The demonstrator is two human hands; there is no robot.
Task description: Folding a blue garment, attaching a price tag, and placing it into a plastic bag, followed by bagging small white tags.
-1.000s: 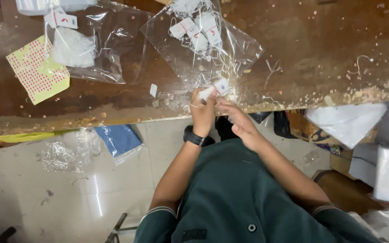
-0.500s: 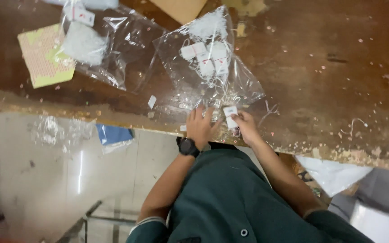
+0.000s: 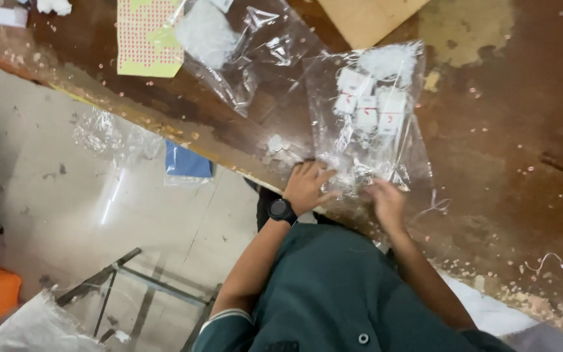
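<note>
Handling a clear plastic bag (image 3: 376,130) of small white tags at the edge of a worn wooden table (image 3: 509,130).
Left hand (image 3: 307,186), wearing a black wristwatch (image 3: 282,210), lies with fingers spread on the bag's near end; right hand (image 3: 386,202) rests curled at the bag's lower edge, its grip impossible to make out. A second clear bag (image 3: 242,45) and a dotted yellow card (image 3: 148,36) lie further left.

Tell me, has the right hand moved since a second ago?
Yes. The right hand has left the left hand and slid right along the clear plastic bag of small white pieces.
</note>
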